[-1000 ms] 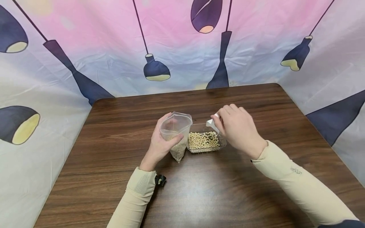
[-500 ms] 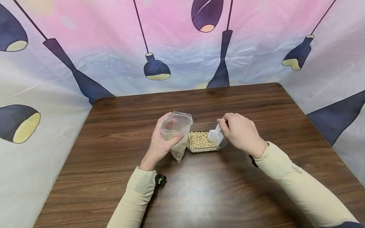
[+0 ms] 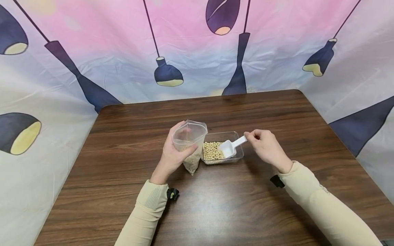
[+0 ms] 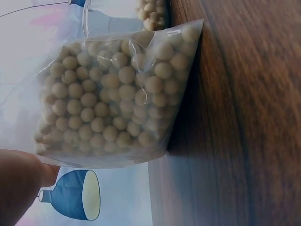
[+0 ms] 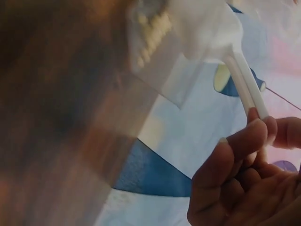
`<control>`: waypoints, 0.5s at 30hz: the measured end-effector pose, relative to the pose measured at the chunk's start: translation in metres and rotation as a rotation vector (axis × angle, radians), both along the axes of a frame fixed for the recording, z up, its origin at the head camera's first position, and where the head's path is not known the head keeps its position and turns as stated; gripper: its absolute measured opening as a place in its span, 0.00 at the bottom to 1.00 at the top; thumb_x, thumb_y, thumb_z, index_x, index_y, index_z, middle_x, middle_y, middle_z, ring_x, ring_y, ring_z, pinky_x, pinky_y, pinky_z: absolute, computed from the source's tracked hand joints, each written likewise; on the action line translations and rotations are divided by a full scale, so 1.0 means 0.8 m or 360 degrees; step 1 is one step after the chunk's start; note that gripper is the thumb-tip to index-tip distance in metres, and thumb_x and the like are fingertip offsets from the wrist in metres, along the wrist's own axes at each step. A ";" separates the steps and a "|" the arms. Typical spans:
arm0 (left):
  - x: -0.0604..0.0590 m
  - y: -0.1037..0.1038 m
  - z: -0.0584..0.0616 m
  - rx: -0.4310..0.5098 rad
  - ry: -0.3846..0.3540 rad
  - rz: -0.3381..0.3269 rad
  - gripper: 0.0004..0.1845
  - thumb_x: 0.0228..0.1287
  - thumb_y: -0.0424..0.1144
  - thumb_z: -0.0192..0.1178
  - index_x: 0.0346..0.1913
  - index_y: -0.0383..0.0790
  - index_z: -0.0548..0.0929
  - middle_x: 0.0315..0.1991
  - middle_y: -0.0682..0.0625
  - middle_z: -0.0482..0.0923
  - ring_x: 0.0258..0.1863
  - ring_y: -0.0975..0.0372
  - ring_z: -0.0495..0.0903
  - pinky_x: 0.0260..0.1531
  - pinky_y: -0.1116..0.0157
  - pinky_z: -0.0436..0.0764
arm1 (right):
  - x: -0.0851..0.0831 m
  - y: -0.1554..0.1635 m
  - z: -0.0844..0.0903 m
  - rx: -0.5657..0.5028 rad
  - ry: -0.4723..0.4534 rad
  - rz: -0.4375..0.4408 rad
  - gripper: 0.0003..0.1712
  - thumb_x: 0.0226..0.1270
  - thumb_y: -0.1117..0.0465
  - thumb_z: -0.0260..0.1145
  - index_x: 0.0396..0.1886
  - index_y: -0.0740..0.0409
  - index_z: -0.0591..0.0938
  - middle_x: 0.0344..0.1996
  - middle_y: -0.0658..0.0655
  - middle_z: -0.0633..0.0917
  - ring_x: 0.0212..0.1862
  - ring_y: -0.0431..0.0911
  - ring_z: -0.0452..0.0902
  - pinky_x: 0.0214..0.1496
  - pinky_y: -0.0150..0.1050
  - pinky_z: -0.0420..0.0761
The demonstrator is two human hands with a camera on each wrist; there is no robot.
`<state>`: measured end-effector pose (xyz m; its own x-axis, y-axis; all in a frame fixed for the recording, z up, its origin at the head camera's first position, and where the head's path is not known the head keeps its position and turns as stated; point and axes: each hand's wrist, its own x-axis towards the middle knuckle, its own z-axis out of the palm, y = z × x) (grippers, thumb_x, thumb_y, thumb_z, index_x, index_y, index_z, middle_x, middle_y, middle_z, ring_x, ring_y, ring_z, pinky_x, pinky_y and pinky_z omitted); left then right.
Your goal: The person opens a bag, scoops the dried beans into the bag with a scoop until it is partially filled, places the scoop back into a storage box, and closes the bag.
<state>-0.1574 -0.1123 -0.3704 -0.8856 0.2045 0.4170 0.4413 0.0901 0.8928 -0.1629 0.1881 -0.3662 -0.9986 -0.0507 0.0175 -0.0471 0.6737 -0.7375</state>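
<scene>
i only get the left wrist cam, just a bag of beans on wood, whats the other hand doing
Observer: The right hand pinches the handle of a white scoop; its bowl sits in a clear tub of beans beside your bag.
Operator: is the bag open at the top
Observer: Yes. In the head view its mouth gapes wide, with the left hand gripping it just below the rim.
Operator: how full is that tub
Observer: Beans cover the tub's left part; the scoop hides much of the rest.
</scene>
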 end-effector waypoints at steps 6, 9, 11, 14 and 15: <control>0.001 0.001 0.002 -0.0005 0.0001 0.0013 0.39 0.53 0.22 0.68 0.68 0.28 0.62 0.54 0.28 0.72 0.57 0.40 0.69 0.53 0.54 0.70 | 0.006 -0.007 -0.022 -0.0185 -0.0061 -0.0033 0.24 0.73 0.47 0.57 0.27 0.64 0.80 0.14 0.49 0.70 0.19 0.44 0.65 0.22 0.36 0.64; 0.001 0.001 0.001 -0.0001 -0.0006 0.0016 0.39 0.53 0.22 0.68 0.68 0.28 0.62 0.54 0.28 0.72 0.57 0.39 0.69 0.53 0.55 0.70 | 0.006 -0.011 -0.031 -0.0383 -0.0202 0.0006 0.24 0.72 0.50 0.58 0.22 0.64 0.78 0.13 0.49 0.71 0.19 0.43 0.66 0.23 0.35 0.67; 0.001 0.001 0.001 0.0002 -0.0007 0.0016 0.39 0.53 0.22 0.68 0.68 0.28 0.62 0.54 0.28 0.72 0.57 0.39 0.69 0.53 0.56 0.70 | 0.006 -0.011 -0.037 -0.0549 -0.0298 0.0041 0.25 0.72 0.51 0.59 0.19 0.63 0.74 0.13 0.49 0.69 0.19 0.42 0.66 0.25 0.35 0.68; 0.000 0.001 0.000 0.0002 0.0004 0.0016 0.40 0.53 0.22 0.68 0.68 0.28 0.61 0.54 0.28 0.72 0.57 0.39 0.69 0.52 0.57 0.70 | 0.004 -0.010 -0.045 -0.0755 -0.0389 0.0073 0.24 0.72 0.53 0.59 0.17 0.60 0.70 0.15 0.50 0.68 0.19 0.42 0.65 0.27 0.35 0.70; 0.000 0.001 0.000 0.0003 0.0007 0.0018 0.40 0.52 0.22 0.68 0.68 0.28 0.61 0.54 0.28 0.72 0.57 0.39 0.69 0.52 0.58 0.71 | 0.003 -0.009 -0.048 -0.0805 -0.0399 0.0086 0.24 0.73 0.53 0.59 0.18 0.59 0.70 0.15 0.50 0.67 0.19 0.41 0.65 0.27 0.35 0.70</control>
